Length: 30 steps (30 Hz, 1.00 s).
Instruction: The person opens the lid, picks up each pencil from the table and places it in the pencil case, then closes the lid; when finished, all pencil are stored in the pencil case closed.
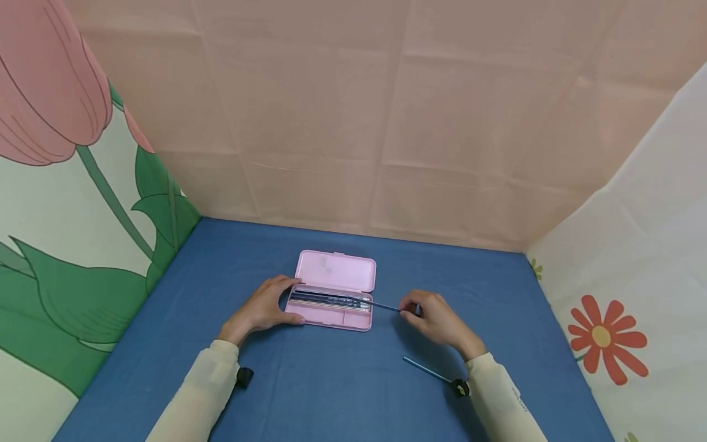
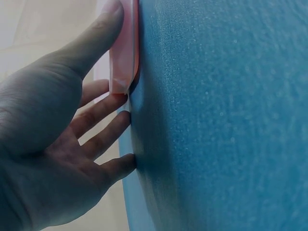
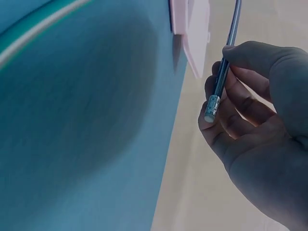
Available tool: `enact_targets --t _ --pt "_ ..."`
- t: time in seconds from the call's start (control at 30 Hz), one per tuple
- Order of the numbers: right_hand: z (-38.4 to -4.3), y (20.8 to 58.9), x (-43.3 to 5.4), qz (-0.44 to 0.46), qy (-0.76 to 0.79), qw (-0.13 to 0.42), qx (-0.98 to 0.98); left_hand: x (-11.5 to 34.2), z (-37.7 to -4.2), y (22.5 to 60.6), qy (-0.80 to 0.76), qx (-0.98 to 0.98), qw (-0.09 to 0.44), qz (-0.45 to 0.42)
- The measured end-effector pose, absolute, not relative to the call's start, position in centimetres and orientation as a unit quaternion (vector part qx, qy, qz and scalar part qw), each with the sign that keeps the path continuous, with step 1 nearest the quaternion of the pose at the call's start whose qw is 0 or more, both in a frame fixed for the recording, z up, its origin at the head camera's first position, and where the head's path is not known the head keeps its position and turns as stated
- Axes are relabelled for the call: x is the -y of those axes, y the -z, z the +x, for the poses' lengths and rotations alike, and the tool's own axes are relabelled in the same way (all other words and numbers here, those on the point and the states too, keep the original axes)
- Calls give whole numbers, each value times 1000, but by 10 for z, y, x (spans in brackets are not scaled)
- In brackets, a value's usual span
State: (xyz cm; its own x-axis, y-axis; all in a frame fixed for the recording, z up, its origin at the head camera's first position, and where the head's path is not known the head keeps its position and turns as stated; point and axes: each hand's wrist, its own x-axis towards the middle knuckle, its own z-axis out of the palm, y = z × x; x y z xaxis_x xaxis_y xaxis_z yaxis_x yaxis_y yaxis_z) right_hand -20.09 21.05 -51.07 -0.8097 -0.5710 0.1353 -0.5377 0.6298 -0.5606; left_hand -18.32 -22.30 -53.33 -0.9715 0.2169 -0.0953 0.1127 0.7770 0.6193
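Observation:
A pink pencil case [image 1: 326, 317] lies with its lid [image 1: 335, 270] raised toward the back, and several dark pencils [image 1: 326, 299] lie lengthwise in it. My left hand [image 1: 267, 307] holds the case's left end, thumb along the front side and fingers round toward the back. With thumb and fingertips, my right hand [image 1: 436, 319] pinches a dark pencil [image 3: 233, 31] near its eraser end. This pencil slants leftward, its far end over the case's right side. In the right wrist view its silver ferrule and pale eraser [image 3: 211, 108] show below the fingers.
Another pencil [image 1: 424, 368], blue-green, lies on the blue tabletop [image 1: 331, 393] beside my right wrist, its near end hidden by the wrist camera [image 1: 460, 387]. A beige cloth wall [image 1: 353, 123] stands behind; printed panels flank both sides.

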Motion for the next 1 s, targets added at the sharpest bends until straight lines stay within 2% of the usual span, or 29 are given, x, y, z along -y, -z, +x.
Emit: enact_targets --t 0.57,1.0 --pt "-234 514 -139 -336 283 29 -898 223 -183 531 -314 -942 86 84" --pt "-246 522 -97 -353 269 30 -896 222 -184 531 -310 -943 86 84"
